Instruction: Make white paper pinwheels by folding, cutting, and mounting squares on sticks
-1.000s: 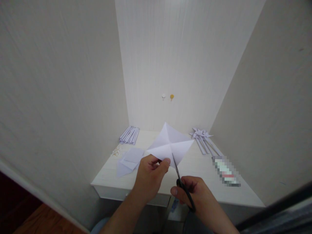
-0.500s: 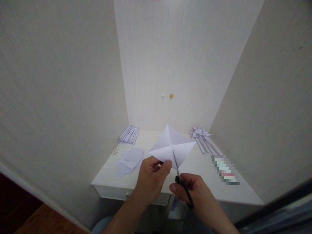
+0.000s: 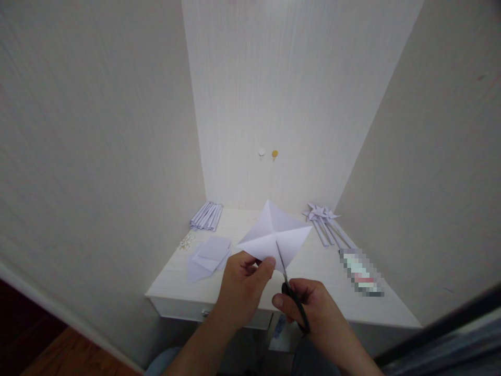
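Paper square (image 3: 274, 232), white and creased along both diagonals, is held up above the table (image 3: 321, 282), just beyond the hands. The left hand (image 3: 240, 287) pinches its near corner between thumb and fingers. The right hand (image 3: 313, 308) is closed around the black handles of the scissors (image 3: 288, 290), whose blades point up and away into the square's near edge, just right of the left thumb.

Beyond and left of the left hand lie flat folded sheets (image 3: 207, 258), small white bits (image 3: 187, 242) and, farther back, a bundle of paper strips (image 3: 206, 215). Beyond the right hand, paper pinwheels (image 3: 321, 214) on sticks lie by the wall. A blurred packet (image 3: 360, 271) lies right of the right hand; no writing on it can be read.
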`<state>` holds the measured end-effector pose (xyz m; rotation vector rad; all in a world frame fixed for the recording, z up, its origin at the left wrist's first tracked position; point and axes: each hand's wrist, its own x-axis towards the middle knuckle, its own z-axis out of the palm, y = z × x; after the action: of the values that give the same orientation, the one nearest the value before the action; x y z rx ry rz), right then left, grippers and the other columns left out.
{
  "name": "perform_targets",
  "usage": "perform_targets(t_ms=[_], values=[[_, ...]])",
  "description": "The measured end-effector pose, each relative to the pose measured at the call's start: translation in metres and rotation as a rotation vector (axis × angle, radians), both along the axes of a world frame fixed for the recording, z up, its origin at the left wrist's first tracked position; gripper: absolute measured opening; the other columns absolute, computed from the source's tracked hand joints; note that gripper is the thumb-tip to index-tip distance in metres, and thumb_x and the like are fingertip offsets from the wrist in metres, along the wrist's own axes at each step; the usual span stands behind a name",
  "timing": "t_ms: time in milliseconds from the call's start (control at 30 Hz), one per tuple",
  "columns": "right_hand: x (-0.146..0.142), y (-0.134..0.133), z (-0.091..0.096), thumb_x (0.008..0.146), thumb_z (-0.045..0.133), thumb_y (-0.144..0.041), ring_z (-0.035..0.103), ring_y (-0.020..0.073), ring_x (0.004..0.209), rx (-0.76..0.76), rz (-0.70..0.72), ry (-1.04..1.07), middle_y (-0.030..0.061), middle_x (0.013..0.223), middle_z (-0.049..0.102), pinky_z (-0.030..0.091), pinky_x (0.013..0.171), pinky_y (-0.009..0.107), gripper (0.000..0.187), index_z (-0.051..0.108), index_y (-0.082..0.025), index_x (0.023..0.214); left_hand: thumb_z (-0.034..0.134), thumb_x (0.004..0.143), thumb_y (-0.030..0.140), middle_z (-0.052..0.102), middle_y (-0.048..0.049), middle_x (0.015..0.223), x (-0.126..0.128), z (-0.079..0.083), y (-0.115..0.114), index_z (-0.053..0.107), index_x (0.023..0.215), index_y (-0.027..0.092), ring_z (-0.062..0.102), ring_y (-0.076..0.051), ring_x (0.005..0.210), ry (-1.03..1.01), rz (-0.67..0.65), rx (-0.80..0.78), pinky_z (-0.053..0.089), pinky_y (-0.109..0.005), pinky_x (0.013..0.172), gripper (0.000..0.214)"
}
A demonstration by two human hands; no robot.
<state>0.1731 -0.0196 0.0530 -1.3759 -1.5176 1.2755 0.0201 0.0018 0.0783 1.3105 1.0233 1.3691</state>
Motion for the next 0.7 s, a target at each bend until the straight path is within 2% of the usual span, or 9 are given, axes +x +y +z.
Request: perform_targets(t_ms=[200, 400, 700], values=[[-0.0008, -0.0004, 0.0005, 0.066, 0.075, -0.059, 0.033, 0.0109, 0.051, -0.006, -0.013, 0.005, -0.0055, 0.050, 0.039, 0.025, 0.048, 0.026, 0.050, 0.043, -0.022, 0.054, 0.068, 0.073, 0.037, 0.058, 0.0011, 0.050, 0.0002, 0.0014, 0.0004, 0.062, 0.055, 0.017, 0.051, -0.012, 0.047, 0.012, 0.013, -0.013, 0.036, -0.022, 0.044, 0.027], [-0.0011, -0.0002, 0.0009, 0.069, 0.073, -0.054, 0.029, 0.0105, 0.052, 0.013, 0.000, 0.004, -0.0067, 0.052, 0.035, 0.023, 0.050, 0.027, 0.047, 0.041, -0.023, 0.056, 0.067, 0.075, 0.036, 0.058, 0.0011, 0.053, -0.0005, -0.0008, 0.0007, 0.065, 0.060, 0.017, 0.051, -0.012, 0.049, 0.009, -0.016, 0.010, 0.037, -0.022, 0.046, 0.025], [-0.0009, 0.0008, 0.0002, 0.068, 0.074, -0.054, 0.032, 0.0108, 0.051, 0.014, -0.024, -0.013, -0.0061, 0.051, 0.037, 0.024, 0.049, 0.026, 0.045, 0.043, -0.023, 0.056, 0.067, 0.076, 0.034, 0.057, 0.0010, 0.053, -0.0001, 0.0000, 0.0010, 0.063, 0.058, 0.017, 0.050, -0.012, 0.051, 0.022, -0.010, 0.021, 0.039, -0.022, 0.049, 0.025]])
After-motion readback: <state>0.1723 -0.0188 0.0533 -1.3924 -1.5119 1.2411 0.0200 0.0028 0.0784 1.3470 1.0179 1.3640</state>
